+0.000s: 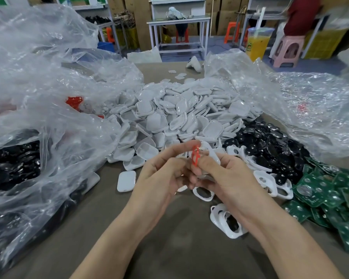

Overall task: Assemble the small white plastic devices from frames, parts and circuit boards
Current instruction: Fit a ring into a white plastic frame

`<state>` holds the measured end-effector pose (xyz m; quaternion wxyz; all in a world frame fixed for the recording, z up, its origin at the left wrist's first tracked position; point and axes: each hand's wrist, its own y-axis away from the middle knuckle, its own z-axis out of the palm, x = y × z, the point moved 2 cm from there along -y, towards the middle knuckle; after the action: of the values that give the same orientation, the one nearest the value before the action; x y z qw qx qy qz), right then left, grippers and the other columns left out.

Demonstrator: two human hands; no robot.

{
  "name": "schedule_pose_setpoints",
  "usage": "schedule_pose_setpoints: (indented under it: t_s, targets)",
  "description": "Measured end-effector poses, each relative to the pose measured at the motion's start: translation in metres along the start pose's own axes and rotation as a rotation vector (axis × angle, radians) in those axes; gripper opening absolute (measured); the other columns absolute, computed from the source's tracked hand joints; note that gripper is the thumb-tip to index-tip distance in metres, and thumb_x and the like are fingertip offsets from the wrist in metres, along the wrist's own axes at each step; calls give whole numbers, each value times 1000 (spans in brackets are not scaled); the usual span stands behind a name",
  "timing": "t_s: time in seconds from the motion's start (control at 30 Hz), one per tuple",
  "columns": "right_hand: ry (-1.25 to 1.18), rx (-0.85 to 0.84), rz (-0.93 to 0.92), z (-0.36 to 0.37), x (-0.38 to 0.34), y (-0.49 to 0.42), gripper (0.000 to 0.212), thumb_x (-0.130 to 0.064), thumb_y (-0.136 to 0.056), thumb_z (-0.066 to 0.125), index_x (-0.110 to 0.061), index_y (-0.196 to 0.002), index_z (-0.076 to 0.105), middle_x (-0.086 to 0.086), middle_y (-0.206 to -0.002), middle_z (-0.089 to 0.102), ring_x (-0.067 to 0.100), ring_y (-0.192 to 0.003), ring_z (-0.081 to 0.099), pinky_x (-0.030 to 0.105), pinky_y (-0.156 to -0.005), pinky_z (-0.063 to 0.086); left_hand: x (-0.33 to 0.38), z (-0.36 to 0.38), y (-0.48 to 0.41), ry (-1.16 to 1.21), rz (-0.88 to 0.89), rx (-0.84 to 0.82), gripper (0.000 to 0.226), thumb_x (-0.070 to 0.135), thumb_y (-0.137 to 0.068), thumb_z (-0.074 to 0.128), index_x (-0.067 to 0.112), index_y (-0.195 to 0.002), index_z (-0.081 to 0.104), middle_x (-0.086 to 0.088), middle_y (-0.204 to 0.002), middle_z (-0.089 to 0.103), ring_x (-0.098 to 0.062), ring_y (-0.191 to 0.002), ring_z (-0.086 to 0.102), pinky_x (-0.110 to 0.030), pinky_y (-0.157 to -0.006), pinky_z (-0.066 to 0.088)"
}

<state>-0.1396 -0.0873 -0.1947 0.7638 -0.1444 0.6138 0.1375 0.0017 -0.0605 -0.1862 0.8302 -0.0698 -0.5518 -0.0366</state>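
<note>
Table [169,248] centre: I see left hand [159,178] and right hand [226,178] together, both pinching red part [195,156], just above loose frames [204,195].

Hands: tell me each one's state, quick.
Left hand: closed, pinching the red part.
Right hand: closed on the white frame, thumb on the red part.

Shell pile [179,115]: plain white.
Frames [226,220]: white.
Round parts [270,150]: glossy black.
Circuit boards [318,195]: green, silver spots.
Thin part [195,156]: red-orange.
Table [169,248]: grey-brown.
Bags [48,77]: clear.
</note>
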Motion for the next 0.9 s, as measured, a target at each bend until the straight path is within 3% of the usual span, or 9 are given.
schedule_pose_setpoints:
  t_s: [0.13, 0.2, 0.27, 0.4, 0.5, 0.6, 0.67, 0.73, 0.9]
  targets:
    - [127, 238, -24, 1, -2, 5, 28, -48, -78, 66, -21, -81, 70, 5, -73, 71, 20, -64, 65, 39, -68, 55, 3, 4, 5, -217, 170, 138, 15, 33, -91, 62, 27, -102, 70, -9, -80, 71, -17, -64, 61, -24, -61, 52]
    - [252, 369, -99, 3, -4, 8, 29, -53, -79, 63, -26, -84, 69, 2, -69, 71, 18, -60, 66, 38, -57, 54, 2, 8, 6, -332, 233, 178, 1, 30, -91, 69, 29, -91, 68, -2, -80, 73, -12, -62, 63, -21, -58, 52]
    - [348, 433, -154, 6, -4, 10, 28, -56, -78, 62, -29, -85, 67, -1, -66, 68, 21, -61, 67, 43, -58, 55, -1, 11, 6, -436, 264, 201, 8, 27, -94, 70, 28, -86, 69, 5, -81, 74, -9, -64, 64, -20, -56, 52]
    - [340, 372, -209, 10, -6, 9, 5, -37, -90, 71, -33, -89, 71, -4, -74, 71, 18, -69, 69, 35, -62, 55, -1, 7, 4, -449, 259, 264, 13, 32, -94, 64, 24, -84, 66, 9, -74, 71, -9, -63, 61, -21, -54, 51]
    - [248, 320, -171, 8, -8, 9, 6, -31, -92, 70, -29, -90, 76, -2, -73, 73, 16, -70, 71, 21, -59, 54, 1, 4, 2, -494, 277, 270, 16, 22, -99, 60, 24, -84, 66, 11, -75, 71, -9, -61, 60, -19, -59, 51]
    - [201, 256, -120, 9, -9, 10, 11, -35, -89, 70, -27, -90, 78, -3, -71, 73, 11, -68, 71, 17, -63, 54, 2, 2, 2, -510, 276, 310, 21, 13, -100, 60, 22, -82, 65, 12, -90, 77, -8, -62, 62, -19, -58, 52]
    - [203, 260, -115, 9, -9, 10, 20, -44, -83, 70, -27, -91, 77, 0, -71, 73, 18, -69, 71, 26, -64, 54, 1, 0, 2, -511, 268, 325, 18, 15, -99, 62, 19, -82, 66, 9, -84, 76, -10, -60, 61, -21, -57, 53]
    - [260, 299, -131, 9, -8, 11, 24, -45, -82, 73, -24, -91, 74, 8, -74, 72, 32, -73, 68, 43, -64, 55, 0, -1, 3, -507, 248, 310, 18, 16, -98, 64, 21, -81, 69, 5, -75, 73, -11, -59, 61, -20, -58, 52]
    - [288, 333, -116, 4, -7, 11, 14, -38, -91, 72, -24, -89, 73, 1, -75, 74, 17, -70, 73, 47, -71, 60, -1, -3, 2, -491, 184, 224, 18, 23, -99, 64, 20, -83, 74, -2, -75, 74, -13, -64, 64, -17, -64, 52]
